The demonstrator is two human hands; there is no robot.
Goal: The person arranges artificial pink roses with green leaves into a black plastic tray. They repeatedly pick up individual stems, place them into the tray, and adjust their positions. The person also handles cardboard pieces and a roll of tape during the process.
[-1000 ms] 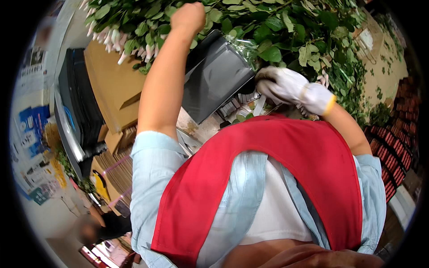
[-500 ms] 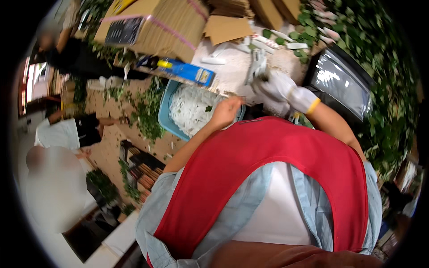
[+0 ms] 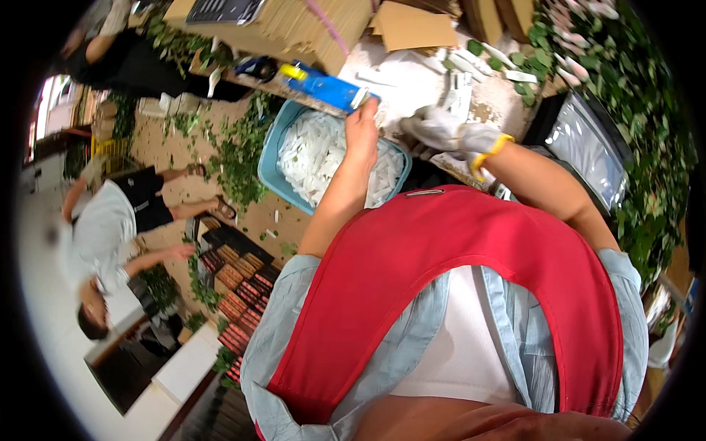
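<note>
My bare left hand (image 3: 360,136) reaches over a light-blue plastic tub (image 3: 272,180) filled with small white slips. Its closed fingertips are at the near end of a long blue tool (image 3: 323,90) with a yellow part, mounted at the table's edge. What is pinched there, if anything, is too small to make out. My right hand (image 3: 448,136), in a pale work glove with a yellow cuff, is low over the table's near edge. Its fingers are loosely bent and apart, with nothing visible in them. White wrapped pieces (image 3: 459,95) lie just beyond the glove.
A large stack of cardboard (image 3: 309,33) stands beyond the blue tool. A black-framed tray with clear plastic (image 3: 577,151) is at right, beside heaped green leaves (image 3: 640,110). At left are a person in a light shirt (image 3: 103,228), another in black (image 3: 129,70), and leafy stems on the floor.
My left hand has moved forward from the tub's near right side to the end of the blue tool. The gloved right hand has come closer to the table's near edge. The view has shifted slightly.
</note>
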